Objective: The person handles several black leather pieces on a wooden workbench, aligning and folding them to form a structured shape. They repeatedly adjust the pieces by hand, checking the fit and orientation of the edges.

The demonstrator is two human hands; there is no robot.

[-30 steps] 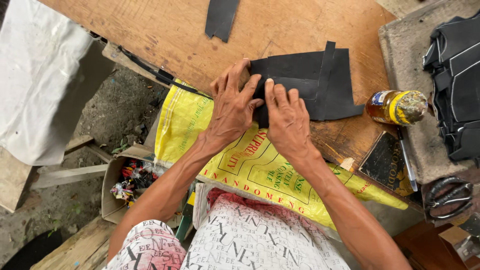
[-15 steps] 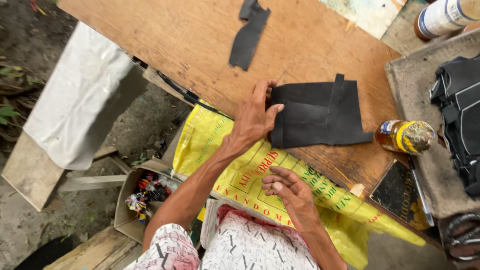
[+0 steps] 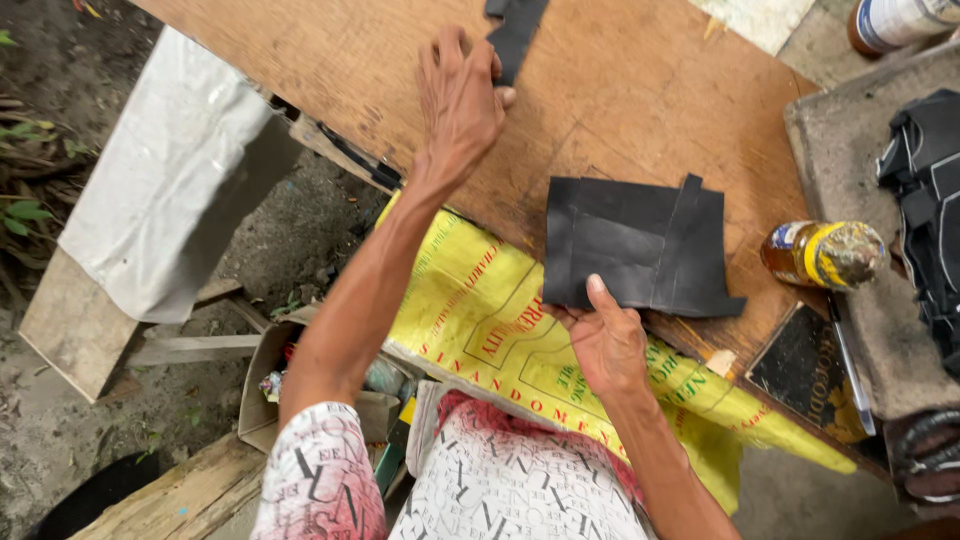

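A flat black piece of leather-like material (image 3: 640,245), with a strip crossing it, lies on the wooden board (image 3: 300,60) near its front edge. My right hand (image 3: 605,340) pinches that piece's near left corner, thumb on top. My left hand (image 3: 460,100) is stretched far across the board. Its fingers and thumb close on the lower end of a narrow black strip (image 3: 515,30), which runs out of the top of the view.
A yellow woven sack (image 3: 480,320) covers my lap and the board's edge. To the right stand a glass bottle with a yellow label (image 3: 825,255), a dark flat block (image 3: 805,370) and a black bag (image 3: 925,200). A cardboard box (image 3: 265,385) and a white sheet (image 3: 170,200) lie on the ground at the left.
My left hand left the black piece and reached up to the narrow strip. My right hand came up from my lap and took the piece's near corner.
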